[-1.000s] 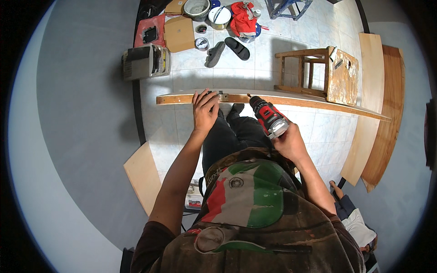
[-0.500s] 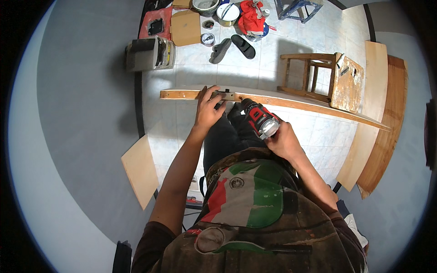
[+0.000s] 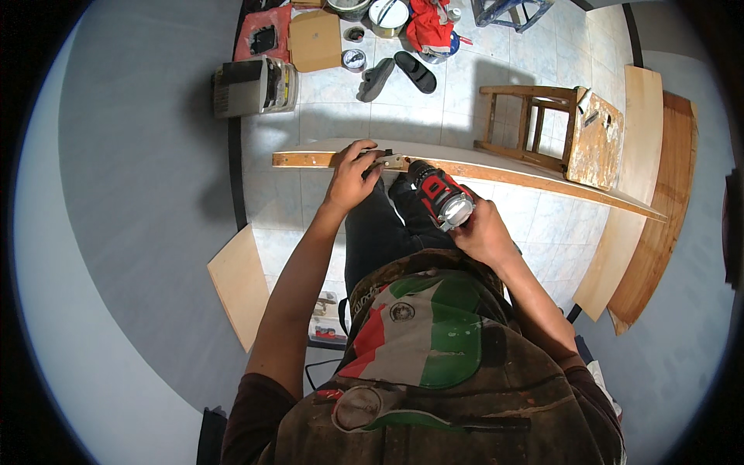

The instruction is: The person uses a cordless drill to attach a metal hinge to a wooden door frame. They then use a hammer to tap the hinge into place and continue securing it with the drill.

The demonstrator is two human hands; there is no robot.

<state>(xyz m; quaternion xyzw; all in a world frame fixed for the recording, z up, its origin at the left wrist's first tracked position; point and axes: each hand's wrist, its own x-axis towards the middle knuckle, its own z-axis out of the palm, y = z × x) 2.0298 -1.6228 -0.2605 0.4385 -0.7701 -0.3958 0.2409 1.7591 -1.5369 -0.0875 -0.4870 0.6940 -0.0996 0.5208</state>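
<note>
A long, thin wooden board [image 3: 496,172] stretches across in front of me, its narrow edge facing up. My left hand [image 3: 350,182] is at the left part of that edge, its fingers closed on a small pale metal fitting [image 3: 395,162] with a dark part beside it. The fitting's exact kind is too small to tell. In my right hand [image 3: 488,234] is a red and black cordless drill [image 3: 439,192], gripped by its handle. The drill's nose points at the board edge just right of the fitting; whether its bit touches the wood is hidden.
Beyond the board, a worn wooden stool [image 3: 593,139] lies on its side at the right. Black sandals [image 3: 415,72], paint buckets [image 3: 389,17] and a grey case [image 3: 252,87] are farther back. Planks [image 3: 665,209] lean at the right wall; a pale panel [image 3: 239,287] leans at the left.
The small fitting has tilted slightly against the board edge, and my left fingers have shifted with it. The drill has moved slightly left and down, still close to the edge.
</note>
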